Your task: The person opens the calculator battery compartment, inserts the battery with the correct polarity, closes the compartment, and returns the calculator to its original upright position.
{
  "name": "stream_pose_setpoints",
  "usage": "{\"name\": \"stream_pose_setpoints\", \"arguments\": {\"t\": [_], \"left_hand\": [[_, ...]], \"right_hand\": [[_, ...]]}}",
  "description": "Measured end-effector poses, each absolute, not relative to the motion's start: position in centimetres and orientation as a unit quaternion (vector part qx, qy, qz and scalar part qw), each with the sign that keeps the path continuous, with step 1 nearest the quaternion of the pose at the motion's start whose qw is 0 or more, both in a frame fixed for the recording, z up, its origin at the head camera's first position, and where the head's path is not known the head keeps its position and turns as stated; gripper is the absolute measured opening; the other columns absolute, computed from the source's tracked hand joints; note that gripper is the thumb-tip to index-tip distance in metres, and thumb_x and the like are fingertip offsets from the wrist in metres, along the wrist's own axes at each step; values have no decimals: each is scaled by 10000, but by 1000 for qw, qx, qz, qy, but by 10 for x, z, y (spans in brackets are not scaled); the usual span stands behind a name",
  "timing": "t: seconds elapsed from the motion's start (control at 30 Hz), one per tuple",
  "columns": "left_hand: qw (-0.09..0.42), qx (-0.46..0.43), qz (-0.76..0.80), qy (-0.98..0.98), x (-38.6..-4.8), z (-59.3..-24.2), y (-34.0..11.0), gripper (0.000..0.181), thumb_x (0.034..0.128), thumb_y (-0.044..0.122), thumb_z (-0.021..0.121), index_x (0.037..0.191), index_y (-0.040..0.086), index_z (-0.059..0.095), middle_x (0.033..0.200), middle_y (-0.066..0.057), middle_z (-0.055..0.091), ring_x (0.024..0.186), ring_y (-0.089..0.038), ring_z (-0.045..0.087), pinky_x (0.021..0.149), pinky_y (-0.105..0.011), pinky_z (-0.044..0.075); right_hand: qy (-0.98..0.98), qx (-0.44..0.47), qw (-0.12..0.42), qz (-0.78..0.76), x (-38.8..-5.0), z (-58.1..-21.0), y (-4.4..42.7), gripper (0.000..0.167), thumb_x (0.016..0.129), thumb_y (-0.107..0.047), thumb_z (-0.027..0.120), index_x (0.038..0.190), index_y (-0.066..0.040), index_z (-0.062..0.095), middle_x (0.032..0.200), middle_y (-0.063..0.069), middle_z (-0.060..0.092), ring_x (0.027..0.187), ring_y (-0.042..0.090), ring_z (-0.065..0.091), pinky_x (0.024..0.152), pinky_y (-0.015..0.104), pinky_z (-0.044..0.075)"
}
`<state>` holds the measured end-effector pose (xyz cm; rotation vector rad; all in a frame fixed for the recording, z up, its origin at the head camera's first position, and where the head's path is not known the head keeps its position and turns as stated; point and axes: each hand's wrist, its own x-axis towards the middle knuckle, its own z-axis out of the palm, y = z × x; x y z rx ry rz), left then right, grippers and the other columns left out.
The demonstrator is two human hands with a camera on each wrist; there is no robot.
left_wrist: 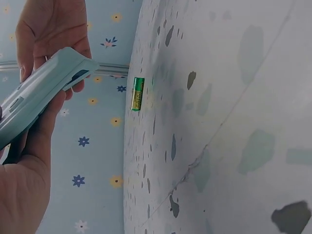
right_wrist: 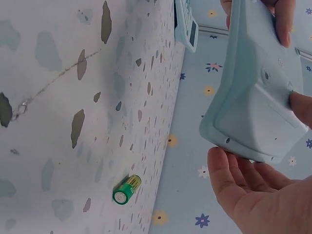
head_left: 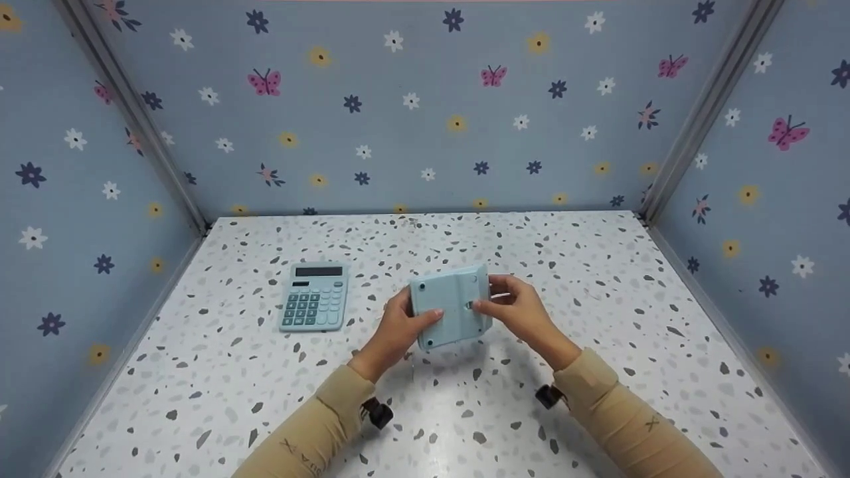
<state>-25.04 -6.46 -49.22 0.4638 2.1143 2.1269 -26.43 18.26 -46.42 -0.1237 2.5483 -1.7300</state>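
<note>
A light blue calculator [head_left: 446, 312] is held off the table, its back with small screws turned towards me. My left hand [head_left: 398, 326] grips its left edge, the thumb lying on the back panel. On the other side my right hand [head_left: 524, 315] holds the right edge, thumb on the small dark slot of the back [right_wrist: 265, 75] and fingers behind. A green and yellow battery [left_wrist: 138, 93] lies on the table beyond the held calculator; the head view does not show it. To the left, a second light blue calculator [head_left: 313, 297] lies face up.
The white speckled table [head_left: 226, 398] is enclosed by flowered blue panels [head_left: 425, 99] at the back and both sides. Grey metal posts [head_left: 704, 109] stand at the rear corners. A thin crack [left_wrist: 229, 114] runs across the tabletop.
</note>
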Motion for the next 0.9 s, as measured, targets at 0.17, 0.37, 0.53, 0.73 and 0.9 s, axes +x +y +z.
{"name": "stream_pose_setpoints", "arguments": {"t": [0.17,0.37,0.53,0.73,0.9], "left_hand": [[30,162,688,707,-250,-484,-65,512,1025,110,707,1495,3,534,1404,-234,680,1307,-386,675,1082,-570,600],[-19,197,651,733,-251,-476,-68,504,1044,84,672,1508,-34,516,1432,-266,660,1344,-441,654,1099,-642,567],[-59,235,597,765,-249,-474,-71,502,1073,97,651,1535,-36,507,1451,-260,665,1357,-432,659,1117,-619,564],[-102,298,527,789,-249,-473,-75,500,1089,64,631,1577,48,522,1504,-170,666,1375,-337,670,1127,-490,586],[-162,327,440,820,-248,-476,-77,485,1082,38,634,1560,29,551,1479,-196,674,1331,-348,696,1097,-481,604]], "right_hand": [[829,-44,26,-558,-264,-460,187,640,950,-287,852,1491,-37,616,1386,192,687,1238,347,701,1044,490,611],[835,-42,24,-548,-264,-457,193,609,1011,-308,780,1516,-28,585,1419,227,664,1297,370,670,1095,496,588],[821,-47,32,-568,-265,-455,197,581,1041,-294,745,1516,-7,575,1395,224,661,1277,355,675,1053,473,626],[798,-46,55,-599,-266,-450,197,541,1073,-282,696,1503,23,571,1377,221,663,1191,289,713,1037,452,641],[774,-38,77,-627,-265,-446,196,503,1104,-268,643,1496,39,567,1404,220,676,1095,170,736,982,347,656]]}}
